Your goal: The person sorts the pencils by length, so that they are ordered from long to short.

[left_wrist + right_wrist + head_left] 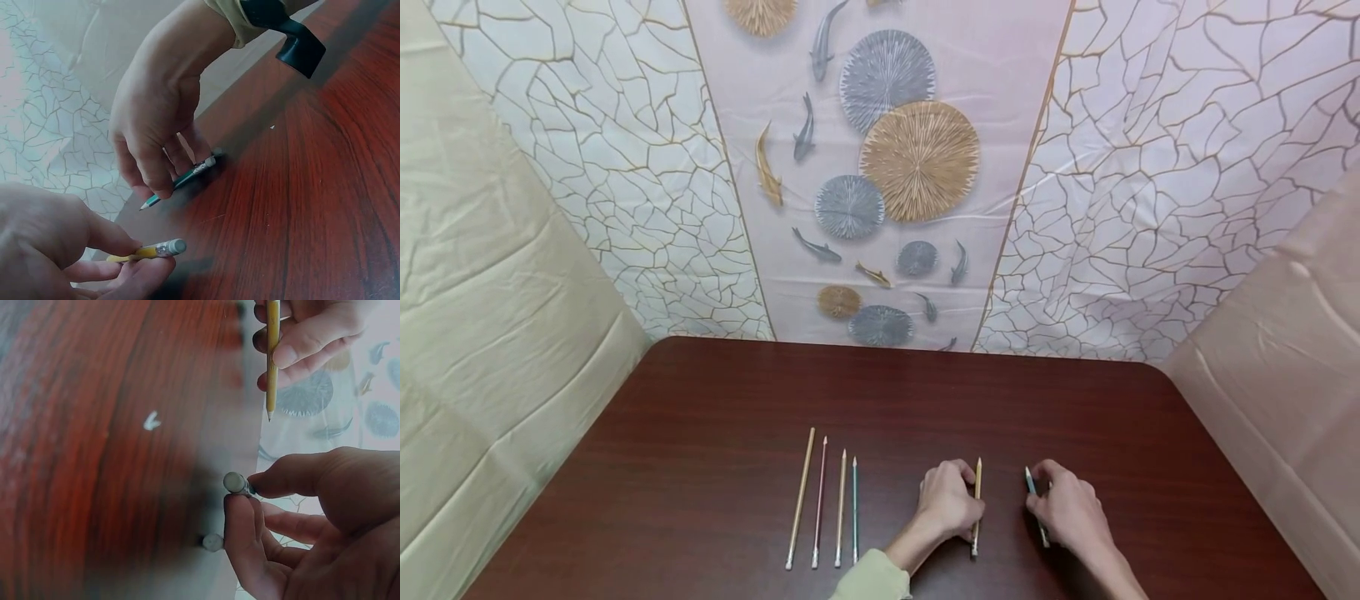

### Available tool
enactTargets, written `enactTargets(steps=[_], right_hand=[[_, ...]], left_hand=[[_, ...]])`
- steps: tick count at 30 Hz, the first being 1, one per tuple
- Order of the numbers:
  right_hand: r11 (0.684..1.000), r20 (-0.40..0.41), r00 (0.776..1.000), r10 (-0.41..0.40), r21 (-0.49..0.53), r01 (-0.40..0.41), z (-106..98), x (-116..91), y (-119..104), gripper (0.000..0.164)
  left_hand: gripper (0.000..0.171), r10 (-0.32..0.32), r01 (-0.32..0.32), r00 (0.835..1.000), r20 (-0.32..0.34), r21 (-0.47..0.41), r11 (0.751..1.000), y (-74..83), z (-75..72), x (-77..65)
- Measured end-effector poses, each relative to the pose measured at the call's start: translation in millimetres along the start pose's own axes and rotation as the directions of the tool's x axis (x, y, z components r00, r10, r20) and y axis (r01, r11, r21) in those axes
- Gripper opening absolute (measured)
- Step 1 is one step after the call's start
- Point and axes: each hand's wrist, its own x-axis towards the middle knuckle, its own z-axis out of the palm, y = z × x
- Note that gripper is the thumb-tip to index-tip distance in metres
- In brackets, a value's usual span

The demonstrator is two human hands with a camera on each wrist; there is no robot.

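My left hand (946, 504) pinches a yellow pencil (978, 487) between thumb and fingers, its sharpened tip pointing away from me and its white eraser end toward me. To the right, my right hand (1075, 510) pinches a green pencil (181, 179) just over the table. In the right wrist view its eraser end (235, 482) shows between thumb and finger. A second eraser end (212, 542) lies close to the fingers; the rest of that pencil is mostly hidden, and I cannot tell whether the hand touches it.
Left of my hands, several pencils lie roughly side by side on the dark red-brown table (715, 467): a long tan one (801, 497), a dark red one (820, 500), a tan one (841, 507) and a green one (854, 504). Patterned cloth (1045, 275) hangs behind the table.
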Motion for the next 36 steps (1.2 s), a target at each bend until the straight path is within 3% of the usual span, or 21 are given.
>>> enactTargets(steps=[8,22,36], right_hand=[[0.998,-0.022,0.999,-0.043,0.035,0.044,-0.2,-2.6,-3.6,0.03],[0.944,0.031,0.999,-0.033,0.329,0.021,10.1,-11.0,-25.3,0.032],[0.907,0.069,0.997,-0.037,0.421,0.005,19.6,-13.9,-41.5,0.033]], left_hand=[[0.024,-0.013,0.013,1.0,0.005,-0.046,0.999,-1.0,-5.1,-2.2],[0.027,-0.014,0.012,1.0,-0.02,-0.098,0.995,-6.6,-13.8,-6.7],[0.03,0.008,-0.009,0.999,-0.051,-0.017,1.0,-15.6,-31.3,-10.3]])
